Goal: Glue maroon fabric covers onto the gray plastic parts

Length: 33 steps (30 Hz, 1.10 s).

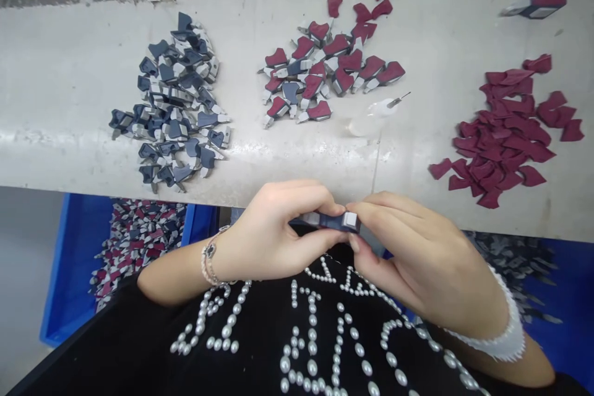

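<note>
Close to my body, at the table's front edge, my left hand (278,229) pinches a small dark blue and light grey plastic part (331,221) between thumb and fingers. My right hand (408,253) closes on the other end of the same part, its thumb and index finger pressed near the light grey block. Fingers cover much of it, so its full shape is hidden. Beyond my hands lie similar parts with maroon pieces on them (320,68), loosely heaped. A clear bottle with a thin needle tip (383,107) lies on its side beside that heap.
On the left of the white table (250,161) is a heap of blue and grey parts (174,99). Loose maroon pieces (505,130) are piled right, with one assembled part (541,3) farther back. Below the edge, a blue bin (69,260) holds many parts; dark pieces (515,266) lie lower right.
</note>
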Motion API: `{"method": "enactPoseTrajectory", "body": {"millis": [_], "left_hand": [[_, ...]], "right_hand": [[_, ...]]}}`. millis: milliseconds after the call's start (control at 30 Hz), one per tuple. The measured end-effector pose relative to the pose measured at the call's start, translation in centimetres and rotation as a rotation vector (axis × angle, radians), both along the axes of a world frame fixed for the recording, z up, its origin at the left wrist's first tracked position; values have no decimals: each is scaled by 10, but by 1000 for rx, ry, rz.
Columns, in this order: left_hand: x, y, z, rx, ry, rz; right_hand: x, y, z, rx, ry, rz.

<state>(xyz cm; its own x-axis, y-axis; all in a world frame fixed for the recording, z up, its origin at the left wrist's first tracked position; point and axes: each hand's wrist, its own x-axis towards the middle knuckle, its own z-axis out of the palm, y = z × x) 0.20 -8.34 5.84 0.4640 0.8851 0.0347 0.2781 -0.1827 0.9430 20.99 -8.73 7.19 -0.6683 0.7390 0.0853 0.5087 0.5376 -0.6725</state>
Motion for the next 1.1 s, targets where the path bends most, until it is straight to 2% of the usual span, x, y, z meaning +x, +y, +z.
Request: {"method": "enactPoseTrajectory", "body": {"millis": [100, 200, 367, 500, 567, 700, 867, 1100], "left_hand": [[5, 0, -13, -17, -52, 54], [5, 0, -20, -58, -78, 92], [-2, -1, -16, -240, -126, 117], [-4, -5, -13, -357, -181, 141], [-4, -7, -15, -307, -204, 136], [-6, -8, -17, -86, -186, 141], [-5, -8, -11, 130, -138, 116], [4, -16, -10, 128, -272, 134]], "right_hand": [[3, 2, -4, 48, -51, 2], [6, 4, -7, 49, -71, 12], [8, 6, -9, -128, 12, -6], [5, 3, -9, -107, 30, -66], [4, 2, -9, -84, 47, -61], [2, 1, -8, -63, 76, -55], [1, 1, -2, -75, 112, -35], [-3, -2, 5, 29, 165, 17]]}}
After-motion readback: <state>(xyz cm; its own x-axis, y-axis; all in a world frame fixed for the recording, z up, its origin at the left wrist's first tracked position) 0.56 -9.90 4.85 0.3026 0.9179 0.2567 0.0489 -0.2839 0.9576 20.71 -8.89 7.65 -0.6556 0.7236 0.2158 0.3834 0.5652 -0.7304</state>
